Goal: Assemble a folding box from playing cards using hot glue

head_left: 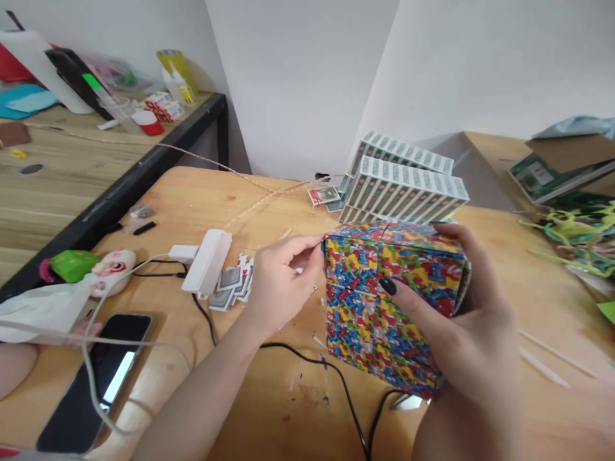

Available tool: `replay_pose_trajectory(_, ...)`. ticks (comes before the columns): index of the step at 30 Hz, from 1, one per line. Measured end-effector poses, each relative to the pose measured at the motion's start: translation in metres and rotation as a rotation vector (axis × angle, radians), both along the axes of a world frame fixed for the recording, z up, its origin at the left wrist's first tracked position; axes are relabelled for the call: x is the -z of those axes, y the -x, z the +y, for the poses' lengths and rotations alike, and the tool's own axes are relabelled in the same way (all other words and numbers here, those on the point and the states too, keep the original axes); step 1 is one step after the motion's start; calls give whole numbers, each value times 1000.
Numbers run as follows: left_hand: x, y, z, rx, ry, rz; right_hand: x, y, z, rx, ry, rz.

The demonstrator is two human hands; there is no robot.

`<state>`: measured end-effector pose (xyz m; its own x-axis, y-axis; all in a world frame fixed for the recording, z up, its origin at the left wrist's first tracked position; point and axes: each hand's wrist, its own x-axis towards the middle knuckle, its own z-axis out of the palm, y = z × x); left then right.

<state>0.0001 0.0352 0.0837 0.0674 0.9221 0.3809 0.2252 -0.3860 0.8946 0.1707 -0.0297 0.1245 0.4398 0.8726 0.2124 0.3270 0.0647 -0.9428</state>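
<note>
A box covered in bright multicoloured patterned paper point(369, 301) is held up over the wooden table point(269, 397). My right hand point(456, 320) is wrapped round its right side, thumb on the front face and fingers over the top edge. At the box's upper left corner my left hand point(281, 275) pinches the edge with thumb and forefinger. Behind the box stand two rows of green-and-white card packs point(403, 186).
Loose playing cards point(233, 285) lie by a white charger block point(207, 261) with cables. A phone point(91, 378) lies at the near left beside a small pig toy point(113, 267). A second table point(62, 166) with clutter stands left. Green strips point(576, 237) lie right.
</note>
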Motion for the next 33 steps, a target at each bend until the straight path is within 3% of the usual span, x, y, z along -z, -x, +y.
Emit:
replay_pose_trajectory(4, 1, -1, 1, 4, 119, -130, 2, 3, 2, 66, -20, 5)
replay_pose_trajectory(9, -6, 5, 3, 213, 197, -274, 4, -11, 7, 45, 84, 207)
replay_pose_trajectory(15, 3, -1, 4, 393, 448, -543, 2, -14, 7, 65, 91, 248)
replay_pose_trajectory(19, 5, -10, 0, 295, 430, -572, 2, -11, 7, 75, 95, 268)
replay_pose_trajectory(25, 0, -12, -4, 56, 375, -432, 0, 4, 7, 81, 87, 264)
replay_pose_trajectory(31, 11, -15, 1, -151, 188, -234, 8, 21, 7, 105, 23, 147)
replay_pose_trajectory(33, 14, -16, 3, -151, 186, -241, 10, 20, 10, 118, 1, 134)
